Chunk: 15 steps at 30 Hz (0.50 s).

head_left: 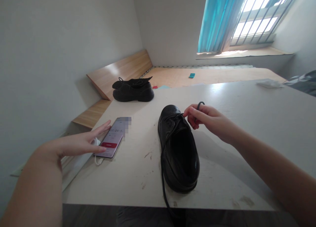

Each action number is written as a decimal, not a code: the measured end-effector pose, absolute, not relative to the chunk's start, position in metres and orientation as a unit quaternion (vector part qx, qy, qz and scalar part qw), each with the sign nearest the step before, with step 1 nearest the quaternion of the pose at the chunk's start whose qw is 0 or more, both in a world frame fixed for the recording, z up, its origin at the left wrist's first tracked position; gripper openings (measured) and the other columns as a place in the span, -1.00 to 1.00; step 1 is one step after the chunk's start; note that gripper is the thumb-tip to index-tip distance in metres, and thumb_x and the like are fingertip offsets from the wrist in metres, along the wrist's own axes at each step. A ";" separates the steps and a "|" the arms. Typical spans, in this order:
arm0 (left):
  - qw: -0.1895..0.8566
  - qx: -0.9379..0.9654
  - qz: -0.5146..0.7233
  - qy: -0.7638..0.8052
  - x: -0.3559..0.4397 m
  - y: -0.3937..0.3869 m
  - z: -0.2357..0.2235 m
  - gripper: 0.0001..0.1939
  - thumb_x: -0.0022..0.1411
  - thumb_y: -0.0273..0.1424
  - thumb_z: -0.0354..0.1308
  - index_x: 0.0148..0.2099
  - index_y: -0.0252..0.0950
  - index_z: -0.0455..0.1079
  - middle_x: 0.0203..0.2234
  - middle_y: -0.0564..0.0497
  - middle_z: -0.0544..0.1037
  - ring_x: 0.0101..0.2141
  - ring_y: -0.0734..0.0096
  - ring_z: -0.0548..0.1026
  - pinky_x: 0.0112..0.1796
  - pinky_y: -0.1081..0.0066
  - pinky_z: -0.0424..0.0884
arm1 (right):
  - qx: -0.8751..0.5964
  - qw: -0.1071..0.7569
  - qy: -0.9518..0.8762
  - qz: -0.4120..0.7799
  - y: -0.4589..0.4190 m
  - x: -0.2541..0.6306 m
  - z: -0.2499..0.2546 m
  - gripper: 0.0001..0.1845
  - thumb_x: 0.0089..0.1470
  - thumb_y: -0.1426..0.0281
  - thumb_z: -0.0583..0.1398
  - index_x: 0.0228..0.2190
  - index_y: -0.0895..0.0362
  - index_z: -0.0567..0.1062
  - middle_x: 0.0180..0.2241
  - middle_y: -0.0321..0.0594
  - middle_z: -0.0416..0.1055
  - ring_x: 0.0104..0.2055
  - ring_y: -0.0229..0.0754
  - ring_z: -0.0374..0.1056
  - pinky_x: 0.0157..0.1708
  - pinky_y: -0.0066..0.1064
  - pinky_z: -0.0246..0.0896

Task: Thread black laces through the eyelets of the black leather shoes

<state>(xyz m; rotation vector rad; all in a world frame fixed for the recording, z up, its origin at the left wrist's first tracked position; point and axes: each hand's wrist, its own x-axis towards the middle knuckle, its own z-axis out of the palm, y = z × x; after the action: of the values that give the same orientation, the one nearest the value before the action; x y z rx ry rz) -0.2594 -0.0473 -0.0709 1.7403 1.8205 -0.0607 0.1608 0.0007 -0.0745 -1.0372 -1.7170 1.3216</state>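
A black leather lace-up shoe (176, 144) sits on the white table in front of me, toe pointing away. My right hand (201, 116) is closed at its upper right side, thumb and finger pinching a black shoelace (182, 114) by the eyelets. A dark cord loop (201, 103) curves above those fingers; I cannot tell whether it belongs to the lace. Another lace end (162, 167) runs down the shoe's left side and over the table's front edge. My left hand (85, 143) reaches to a phone (112, 138), fingers spread, thumb touching the screen near a red button.
More black shoes (133, 90) stand at the table's (138, 184) far left corner. A white cable (98, 161) comes from the phone's lower end. Clear plastic packaging (269, 84) lies at the far right. Beyond are a wooden bed surface (170, 74) and a barred window (256, 22).
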 end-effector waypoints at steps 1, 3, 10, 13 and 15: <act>0.301 0.652 -0.014 0.696 -0.258 -0.046 -0.071 -0.06 0.09 -0.06 0.21 0.42 -0.18 -0.09 0.40 -0.02 -0.09 0.36 0.23 -0.03 0.23 0.34 0.08 | -0.404 0.361 -0.666 0.512 0.001 0.161 -0.074 -0.56 0.13 0.02 0.16 -0.37 0.19 0.45 -0.59 -0.32 0.26 -0.53 -0.33 0.18 -0.48 -0.43 0.14; 0.269 0.645 0.024 0.715 -0.251 -0.041 -0.071 -0.13 0.15 -0.05 0.15 0.41 -0.22 -0.05 0.39 -0.04 -0.05 0.35 0.19 0.00 0.25 0.29 0.06 | -0.406 0.360 -0.666 0.512 0.000 0.161 -0.074 -0.56 0.14 0.02 0.16 -0.37 0.18 0.46 -0.58 -0.32 0.26 -0.52 -0.33 0.18 -0.47 -0.43 0.15; 0.247 0.704 0.248 0.618 -0.145 -0.029 -0.057 -0.48 0.29 -0.13 -0.01 0.22 -0.21 0.28 0.17 -0.07 0.41 0.15 0.21 0.36 0.15 0.23 0.27 | -0.404 0.373 -0.697 0.460 0.002 0.161 -0.077 -0.54 0.10 -0.01 0.17 -0.35 0.17 0.47 -0.49 -0.28 0.30 -0.44 -0.29 0.22 -0.47 -0.42 0.15; 0.248 0.764 0.203 0.559 -0.090 -0.029 -0.052 -0.57 0.33 -0.12 -0.06 0.09 -0.18 0.40 0.06 -0.05 0.49 0.06 0.17 0.43 0.09 0.20 0.31 | -0.418 0.374 -0.722 0.406 0.004 0.161 -0.080 -0.56 0.11 0.01 0.16 -0.34 0.17 0.48 -0.39 -0.18 0.40 -0.32 -0.19 0.29 -0.40 -0.38 0.22; 0.212 0.788 0.181 0.549 -0.061 -0.028 -0.050 -0.62 0.32 -0.19 -0.07 0.03 -0.23 0.42 0.01 -0.11 0.50 0.02 0.13 0.44 0.06 0.18 0.31 | -0.433 0.374 -0.734 0.366 0.005 0.161 -0.084 -0.59 0.14 0.05 0.14 -0.30 0.15 0.50 -0.28 -0.12 0.47 -0.21 -0.12 0.35 -0.30 -0.31 0.29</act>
<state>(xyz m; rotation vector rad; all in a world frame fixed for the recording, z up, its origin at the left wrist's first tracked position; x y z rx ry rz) -0.0611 -0.0278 -0.0497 2.1887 1.5253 0.5041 0.1605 0.0051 -0.0836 -1.1080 -1.8798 0.9381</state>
